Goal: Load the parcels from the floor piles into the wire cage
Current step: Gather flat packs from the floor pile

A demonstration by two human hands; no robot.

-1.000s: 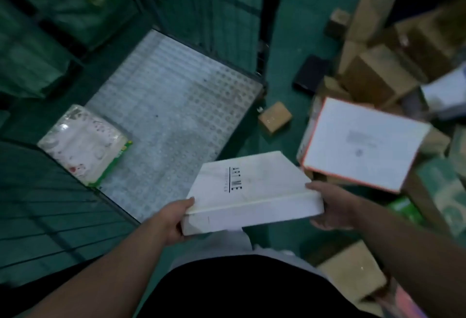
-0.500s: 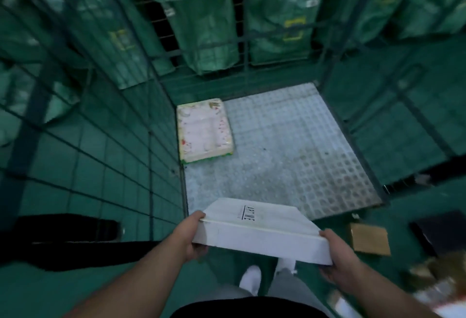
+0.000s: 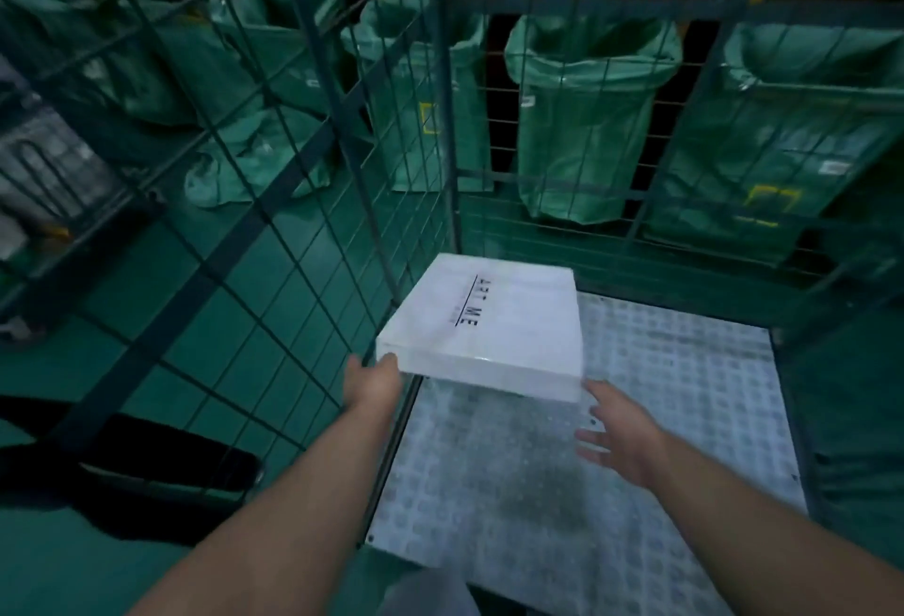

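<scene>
**White box above the cage floor, half let go**

White, flat, rectangular cardboard box [image 3: 484,327], printed with black lettering, is seen in the air inside the dark green wire-mesh cage [image 3: 442,126]. It is tilted, and its far end is directed toward the 11 o'clock corner of the embossed grey metal floor plate [image 3: 660,420]. The box's 7 o'clock corner is touched by the left hand [image 3: 374,383]; whether the fingers are curled beneath that corner cannot be told. The right hand [image 3: 621,434] is held at 5 o'clock of the box, just apart from it, with fingers spread and nothing grasped.

Green fabric sacks [image 3: 587,116] are hung outside the back mesh, at 12 o'clock.

As to progress, this parcel is judged to be in the placing step: it has been brought within the cage walls but is not yet set down. No other parcel can be made out on the visible plate, although the far-left corner is hidden by the box. The floor piles are out of view, so what is left cannot be gauged.
</scene>
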